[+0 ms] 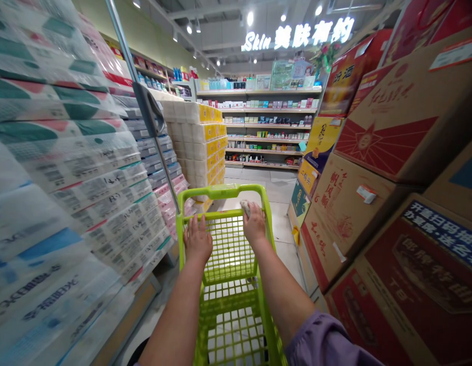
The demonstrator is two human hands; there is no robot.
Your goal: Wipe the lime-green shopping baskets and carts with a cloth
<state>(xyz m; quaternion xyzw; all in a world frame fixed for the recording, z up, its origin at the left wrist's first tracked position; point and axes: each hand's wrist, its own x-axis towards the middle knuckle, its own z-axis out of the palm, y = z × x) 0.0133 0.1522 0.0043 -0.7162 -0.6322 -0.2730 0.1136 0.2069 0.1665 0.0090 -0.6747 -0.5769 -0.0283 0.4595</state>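
Observation:
A lime-green plastic shopping cart (230,272) with grid walls stands in front of me. My left hand (197,240) rests on its inner grid panel near the left end of the cross bar, fingers stretched out and holding nothing. At the right end of that bar is my right hand (254,221), fingers closed around a crumpled whitish cloth (245,207); whether it is cloth or tissue is hard to make out. A metal pole (165,168) with a grey plastic grip (149,109) slants up from the cart's left corner, beside my left hand.
Tall stacks of wrapped tissue packs (79,168) line the left side. More yellow-and-cream packs (199,142) stand ahead of them. Liquor cartons (376,168) are piled along the right. The tiled aisle (274,203) runs between, toward shelves of cosmetics (266,109).

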